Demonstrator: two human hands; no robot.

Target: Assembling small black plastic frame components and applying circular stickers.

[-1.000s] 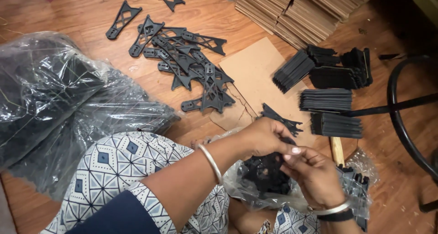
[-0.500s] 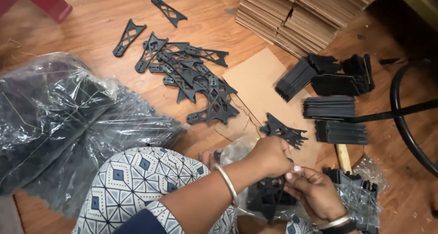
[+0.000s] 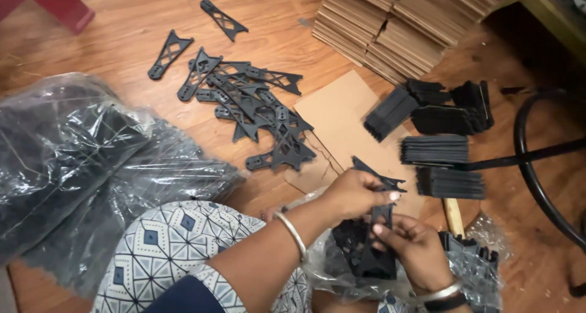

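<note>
Left hand: your left hand (image 3: 357, 194) is curled over the top of a black flat bracket (image 3: 379, 218), fingers closed and pinching its upper end.
Right hand: your right hand (image 3: 415, 246) grips the same stack from below, thumb and fingers closed round the lower part, just beside the left hand.
Piece in hand: the black flat bracket stands roughly upright between both hands, at about 5 o'clock in the view, over the clear plastic bag (image 3: 342, 270) in your lap.
Bag in lap: more black pieces lie inside it; how many is hard to tell through the crinkled film.
Laid out: a loose pile of brackets (image 3: 256, 111) is spread on the wooden floor (image 3: 122, 26) at 11 o'clock, so a fair share looks already taken out.
Stacked: neat black stacks (image 3: 436, 148) sit at 2 o'clock beside the cardboard sheet (image 3: 339, 114).
Left to do: the large wrapped bundles (image 3: 79, 166) at 9 o'clock look unopened, so you likely have much still ahead.
Background: flat cardboard piles (image 3: 409, 20) at 1 o'clock.
</note>
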